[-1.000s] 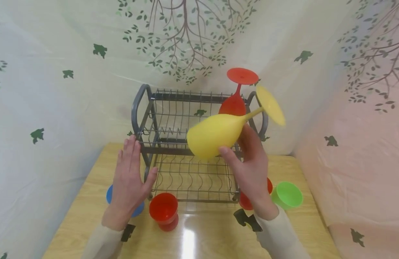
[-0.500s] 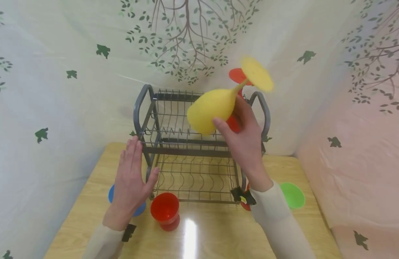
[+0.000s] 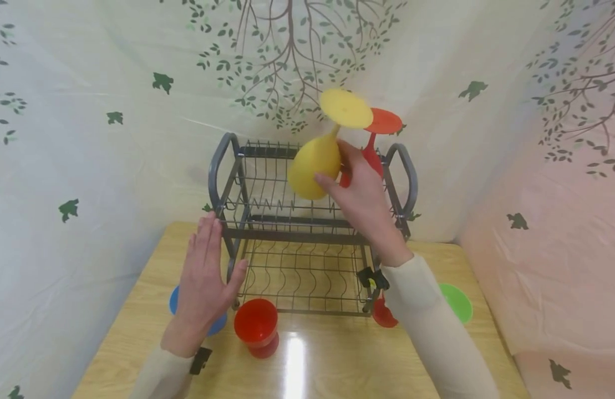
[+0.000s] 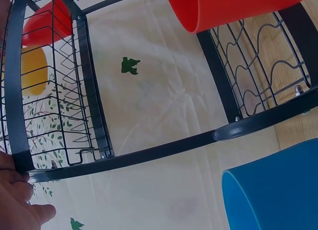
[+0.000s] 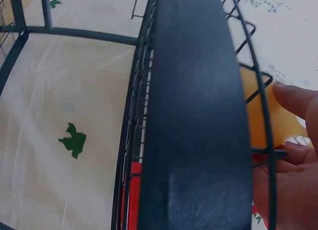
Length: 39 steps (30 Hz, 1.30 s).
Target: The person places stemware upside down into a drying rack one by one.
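Pale cloth hangs behind and to both sides of the work, printed with leafy brown branches and dark green birds. Before it stands a light wood-grain table, a streak of light shining near its front. On the table sits a dark two-tier dish rack, wire shelves slung between curved side frames.

A person in cream sleeves reaches toward it with both arms. The left hand lies flat against the rack's left side, fingers straight and together, thumb spread away, the tips touching the frame by the upper shelf. The right hand grips a yellow goblet by its bowl, thumb on the near side and fingers curled round the right.

That goblet is upside down over the upper shelf, slightly tilted, its foot up and leaning right; I can't tell whether its rim meets the wires. Just right of it, partly behind the hand, a red goblet stands foot-up on the same shelf.

Down on the table, a red footed cup stands upright before the rack's left front corner. A blue cup is mostly covered by the left hand. Right of the rack are a green cup, partly behind the sleeve, and another red piece, largely hidden. Small black mounts sit at both wrists.
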Motion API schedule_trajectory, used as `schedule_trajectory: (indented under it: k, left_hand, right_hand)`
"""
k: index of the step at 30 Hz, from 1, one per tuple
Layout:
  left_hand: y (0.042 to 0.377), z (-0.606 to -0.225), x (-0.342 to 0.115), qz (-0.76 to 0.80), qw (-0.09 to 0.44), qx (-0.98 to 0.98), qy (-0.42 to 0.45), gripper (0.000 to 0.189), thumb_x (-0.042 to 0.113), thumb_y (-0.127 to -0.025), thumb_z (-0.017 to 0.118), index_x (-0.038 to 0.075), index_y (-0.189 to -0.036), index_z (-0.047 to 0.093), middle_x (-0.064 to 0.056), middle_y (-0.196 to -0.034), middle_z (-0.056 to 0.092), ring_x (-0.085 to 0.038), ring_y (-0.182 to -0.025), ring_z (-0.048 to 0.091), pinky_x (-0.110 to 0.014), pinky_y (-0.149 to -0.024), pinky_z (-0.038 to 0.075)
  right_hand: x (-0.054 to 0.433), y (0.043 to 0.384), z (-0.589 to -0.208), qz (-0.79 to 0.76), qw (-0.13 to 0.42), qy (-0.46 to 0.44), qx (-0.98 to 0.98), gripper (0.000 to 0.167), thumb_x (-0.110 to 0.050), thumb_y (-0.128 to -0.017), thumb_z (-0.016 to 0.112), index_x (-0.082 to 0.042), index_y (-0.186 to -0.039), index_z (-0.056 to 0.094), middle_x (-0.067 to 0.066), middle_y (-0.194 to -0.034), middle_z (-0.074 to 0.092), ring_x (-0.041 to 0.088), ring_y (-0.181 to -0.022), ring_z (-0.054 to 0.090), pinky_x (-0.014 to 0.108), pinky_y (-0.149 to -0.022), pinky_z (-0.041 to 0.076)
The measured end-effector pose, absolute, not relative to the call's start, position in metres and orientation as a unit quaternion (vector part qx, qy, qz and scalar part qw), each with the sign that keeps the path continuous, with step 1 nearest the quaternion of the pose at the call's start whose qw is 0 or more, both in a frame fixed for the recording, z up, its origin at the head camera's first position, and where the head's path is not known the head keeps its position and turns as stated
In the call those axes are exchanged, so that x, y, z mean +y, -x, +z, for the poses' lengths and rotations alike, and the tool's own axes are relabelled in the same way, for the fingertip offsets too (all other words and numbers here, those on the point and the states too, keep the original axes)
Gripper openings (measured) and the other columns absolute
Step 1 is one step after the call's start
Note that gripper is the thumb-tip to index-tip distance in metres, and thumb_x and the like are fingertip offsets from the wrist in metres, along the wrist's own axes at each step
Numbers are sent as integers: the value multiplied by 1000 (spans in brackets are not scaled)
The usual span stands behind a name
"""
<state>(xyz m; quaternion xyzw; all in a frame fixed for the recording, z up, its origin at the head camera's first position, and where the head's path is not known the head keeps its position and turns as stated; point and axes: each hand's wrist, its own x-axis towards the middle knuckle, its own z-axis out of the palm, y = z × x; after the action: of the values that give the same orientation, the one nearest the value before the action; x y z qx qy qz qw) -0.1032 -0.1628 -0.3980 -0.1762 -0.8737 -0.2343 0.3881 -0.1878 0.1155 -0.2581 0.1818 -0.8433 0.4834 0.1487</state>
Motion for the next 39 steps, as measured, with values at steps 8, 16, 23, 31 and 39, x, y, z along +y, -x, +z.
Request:
schedule_trajectory:
  k: [8,16,23,31,39]
  left_hand:
    - [103,-398,-162,-235,386,-875,176,81,55,-107,35,-8,-156,34,-23,-165,31,-43,-151,30,-51,-127,18]
    - [103,-396,-165,-233,388,-873,184,82,57,-106,34,-9,-155,36,-22,-165,31,-41,-152,29,-53,-126,19]
    - [102,-398,-164,-236,388,-871,186,81,57,-106,35,-7,-156,35,-24,-164,33,-41,-152,29,-53,-126,19]
    - [102,-397,-163,-234,382,-874,189,81,56,-106,35,-8,-156,35,-24,-164,32,-42,-152,29,-52,-126,18]
    - [102,-398,-164,-239,381,-873,190,81,56,-106,36,-8,-156,34,-21,-167,29,-38,-154,26,-50,-127,17]
  right_hand:
    - [114,201,-256,429,94,-190,-878,74,-13,-95,76,-5,-157,37,9,-154,51,23,-138,52,40,-109,49]
    - [113,208,-257,397,54,-191,-896,77,-16,-95,77,-6,-158,34,9,-153,50,25,-134,55,41,-107,51]
    - [114,210,-259,390,46,-191,-900,76,-17,-95,77,-7,-157,36,8,-150,51,25,-131,55,43,-106,52]
    - [113,212,-260,380,36,-185,-906,76,-19,-95,77,-7,-157,36,9,-149,52,25,-130,55,42,-106,52]
    - [113,209,-261,384,58,-190,-901,77,-22,-95,77,-8,-159,36,8,-157,47,24,-141,48,43,-112,47]
